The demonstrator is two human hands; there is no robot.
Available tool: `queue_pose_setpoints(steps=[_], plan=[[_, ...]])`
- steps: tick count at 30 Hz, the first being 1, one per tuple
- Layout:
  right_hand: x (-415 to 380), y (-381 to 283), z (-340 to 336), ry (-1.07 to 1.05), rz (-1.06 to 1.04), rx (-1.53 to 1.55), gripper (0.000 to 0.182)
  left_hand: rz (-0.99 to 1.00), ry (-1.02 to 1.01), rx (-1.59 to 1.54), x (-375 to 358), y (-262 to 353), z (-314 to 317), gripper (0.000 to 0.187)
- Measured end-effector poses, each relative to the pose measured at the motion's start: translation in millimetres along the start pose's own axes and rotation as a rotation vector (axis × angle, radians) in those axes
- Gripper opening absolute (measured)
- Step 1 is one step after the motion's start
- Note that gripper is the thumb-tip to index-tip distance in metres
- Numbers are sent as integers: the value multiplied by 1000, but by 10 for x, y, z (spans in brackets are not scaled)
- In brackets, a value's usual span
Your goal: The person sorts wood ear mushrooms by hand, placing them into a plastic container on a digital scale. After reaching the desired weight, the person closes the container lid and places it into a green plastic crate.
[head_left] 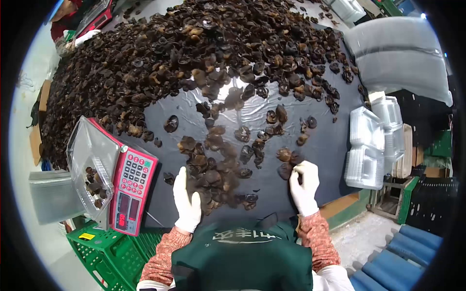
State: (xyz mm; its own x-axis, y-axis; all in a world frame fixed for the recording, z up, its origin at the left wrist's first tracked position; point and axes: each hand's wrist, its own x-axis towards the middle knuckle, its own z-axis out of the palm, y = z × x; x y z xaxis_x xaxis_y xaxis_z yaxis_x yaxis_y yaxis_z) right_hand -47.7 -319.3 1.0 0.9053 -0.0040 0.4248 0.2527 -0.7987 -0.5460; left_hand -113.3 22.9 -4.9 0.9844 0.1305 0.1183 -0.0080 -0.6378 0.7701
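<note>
My left hand (187,201), in a white glove, is held flat with the thumb apart, at the left edge of a loose cluster of dark brown mushrooms (211,178). It grips nothing, and parts of the cluster are smeared by motion. To the right of the cluster, my white-gloved right hand (306,186) has its fingers curled into a pinch. A dark brown mushroom (285,170) shows at its fingertips, partly covered by them. Another brown mushroom (283,154) lies just above that one. All the pieces look wet and rounded.
A large mushroom heap (194,53) covers the back of the dark tabletop (170,109). At left, a red scale (131,189) bears a clear tray (92,179) with several pieces. Stacked trays (366,145) stand at right. A green crate (107,252) sits below left. Another person's gloved hand (87,37) is far left.
</note>
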Motion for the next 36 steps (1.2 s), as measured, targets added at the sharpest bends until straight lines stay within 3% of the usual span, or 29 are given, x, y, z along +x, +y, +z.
queue_pose_setpoints(steps=[4, 5, 6, 8, 10, 12, 13, 14, 16, 25, 28, 36], plan=[[-129, -545, 161, -143, -30, 242, 27, 4, -24, 46, 5, 13, -8, 67], [-69, -704, 194, -237, -71, 336, 30, -10, -26, 40, 3, 25, -10, 67], [-43, -798, 234, -489, -130, 355, 41, -25, -25, 35, 2, 35, -14, 67], [2, -1062, 280, -584, -303, 544, 55, -23, -4, -14, 11, 45, -4, 67], [107, -1146, 226, -538, -458, 551, 52, -40, 16, -74, 17, 45, 4, 67], [257, -1075, 160, -329, -354, 307, 25, -79, 33, -147, 1, 41, 11, 66], [351, -986, 107, -429, -202, 128, 16, -68, 33, -121, 1, 32, 8, 65], [337, -838, 219, -75, -222, 52, 17, -59, 33, -101, -9, 19, 7, 66], [364, -642, 184, -202, -109, -117, 21, -30, 23, -64, -11, -7, 10, 66], [285, -623, 431, -292, -184, -131, 17, -21, 5, -51, -8, -9, 1, 67], [278, -523, 345, -307, -80, -11, 16, -31, 7, -47, -5, 6, 0, 67], [315, -637, 555, -187, -177, -188, 19, -24, -4, -27, -7, 20, -2, 67]])
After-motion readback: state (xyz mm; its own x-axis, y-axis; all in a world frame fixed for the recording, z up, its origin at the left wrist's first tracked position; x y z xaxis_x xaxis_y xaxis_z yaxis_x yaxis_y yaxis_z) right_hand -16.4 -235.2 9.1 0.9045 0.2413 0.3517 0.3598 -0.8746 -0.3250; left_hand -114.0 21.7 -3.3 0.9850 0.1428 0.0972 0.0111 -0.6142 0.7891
